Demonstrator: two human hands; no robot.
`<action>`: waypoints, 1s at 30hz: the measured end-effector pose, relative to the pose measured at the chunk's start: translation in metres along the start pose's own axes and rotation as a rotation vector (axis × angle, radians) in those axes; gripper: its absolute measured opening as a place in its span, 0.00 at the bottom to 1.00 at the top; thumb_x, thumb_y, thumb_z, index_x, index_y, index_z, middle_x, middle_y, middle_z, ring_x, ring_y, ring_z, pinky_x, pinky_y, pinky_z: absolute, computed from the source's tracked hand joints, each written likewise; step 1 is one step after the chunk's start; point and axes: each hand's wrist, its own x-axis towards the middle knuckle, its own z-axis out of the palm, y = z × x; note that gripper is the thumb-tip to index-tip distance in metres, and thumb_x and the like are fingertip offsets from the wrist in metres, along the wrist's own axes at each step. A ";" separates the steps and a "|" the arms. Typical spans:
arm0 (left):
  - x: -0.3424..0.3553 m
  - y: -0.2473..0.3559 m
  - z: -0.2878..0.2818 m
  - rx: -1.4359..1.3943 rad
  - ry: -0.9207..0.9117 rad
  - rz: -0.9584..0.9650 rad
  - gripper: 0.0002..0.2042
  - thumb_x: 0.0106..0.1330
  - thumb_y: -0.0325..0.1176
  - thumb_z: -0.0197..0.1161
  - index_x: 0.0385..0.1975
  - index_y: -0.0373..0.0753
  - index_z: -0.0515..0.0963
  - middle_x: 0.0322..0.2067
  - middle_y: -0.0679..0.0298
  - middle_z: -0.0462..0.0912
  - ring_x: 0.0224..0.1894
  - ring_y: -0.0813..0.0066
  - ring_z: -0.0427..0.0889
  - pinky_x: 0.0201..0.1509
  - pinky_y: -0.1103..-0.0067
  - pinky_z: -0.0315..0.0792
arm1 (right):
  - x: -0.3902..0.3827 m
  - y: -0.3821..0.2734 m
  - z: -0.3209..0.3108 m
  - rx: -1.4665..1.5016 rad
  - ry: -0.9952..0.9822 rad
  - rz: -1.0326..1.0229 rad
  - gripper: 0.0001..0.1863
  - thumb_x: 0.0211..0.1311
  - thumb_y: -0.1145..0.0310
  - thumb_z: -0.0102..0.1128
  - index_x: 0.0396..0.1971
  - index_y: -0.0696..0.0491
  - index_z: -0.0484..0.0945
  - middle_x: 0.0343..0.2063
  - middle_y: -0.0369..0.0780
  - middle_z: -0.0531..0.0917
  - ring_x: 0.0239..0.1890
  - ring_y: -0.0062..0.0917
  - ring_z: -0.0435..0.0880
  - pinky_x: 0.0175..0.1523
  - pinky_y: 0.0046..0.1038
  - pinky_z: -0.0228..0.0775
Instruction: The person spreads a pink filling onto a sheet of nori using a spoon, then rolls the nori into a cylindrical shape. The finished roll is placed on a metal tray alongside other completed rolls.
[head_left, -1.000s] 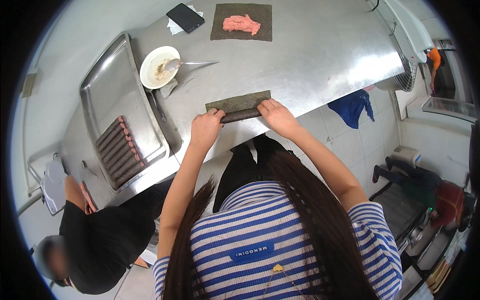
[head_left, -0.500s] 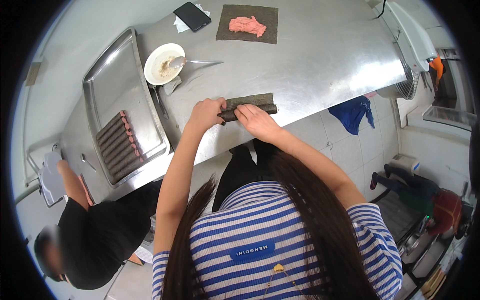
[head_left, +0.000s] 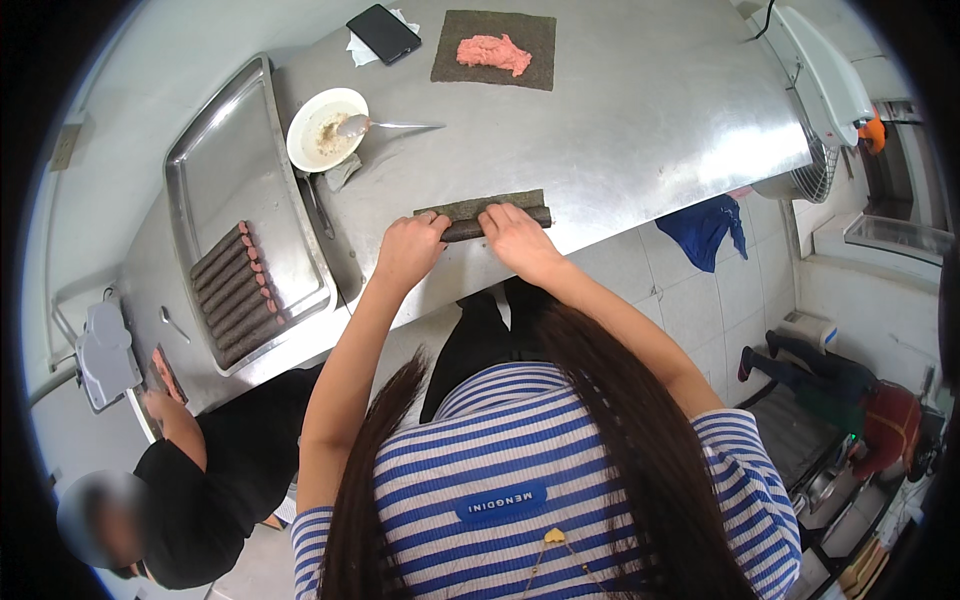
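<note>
Part-rolled seaweed sheet (head_left: 463,230) on surface (head_left: 640,120), near front edge; left hand (head_left: 412,246) and right hand (head_left: 515,238) gripping it, fingers curled over. Uneven pressure could skew it; hard squeeze could split it.

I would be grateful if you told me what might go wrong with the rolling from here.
The partly rolled dark sheet lies under both the left hand and the right hand; uneven pressure might skew or tear it.

It is close to the near edge of the table, so it might slip off.

The handle of the spoon juts past the rim of the bowl, where a stray arm might knock it.
</note>
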 end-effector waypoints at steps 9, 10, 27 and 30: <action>0.005 -0.002 0.001 0.003 -0.039 -0.043 0.13 0.51 0.32 0.68 0.37 0.44 0.80 0.33 0.64 0.81 0.34 0.60 0.82 0.39 0.68 0.77 | -0.041 0.031 -0.014 0.005 0.011 0.151 0.15 0.50 0.73 0.54 0.39 0.61 0.74 0.36 0.43 0.75 0.44 0.33 0.76 0.53 0.30 0.69; 0.006 -0.002 0.001 0.002 -0.038 -0.044 0.13 0.50 0.32 0.68 0.37 0.44 0.80 0.32 0.64 0.81 0.34 0.60 0.82 0.39 0.68 0.77 | -0.041 0.031 -0.016 0.008 0.012 0.148 0.15 0.50 0.73 0.54 0.39 0.61 0.74 0.36 0.43 0.75 0.44 0.33 0.76 0.54 0.30 0.69; 0.036 -0.019 -0.018 -0.194 -0.175 -0.001 0.22 0.41 0.31 0.72 0.40 0.43 0.76 0.34 0.63 0.81 0.37 0.60 0.81 0.40 0.68 0.75 | 0.018 -0.008 0.003 0.022 0.120 -0.099 0.19 0.50 0.72 0.54 0.43 0.65 0.74 0.39 0.45 0.75 0.45 0.32 0.75 0.54 0.29 0.69; 0.023 -0.009 -0.012 -0.072 -0.044 0.063 0.20 0.42 0.30 0.72 0.38 0.42 0.76 0.33 0.63 0.79 0.37 0.61 0.81 0.40 0.68 0.75 | 0.019 -0.006 0.010 0.038 0.087 -0.069 0.18 0.50 0.72 0.53 0.42 0.65 0.74 0.38 0.44 0.75 0.45 0.32 0.74 0.53 0.29 0.69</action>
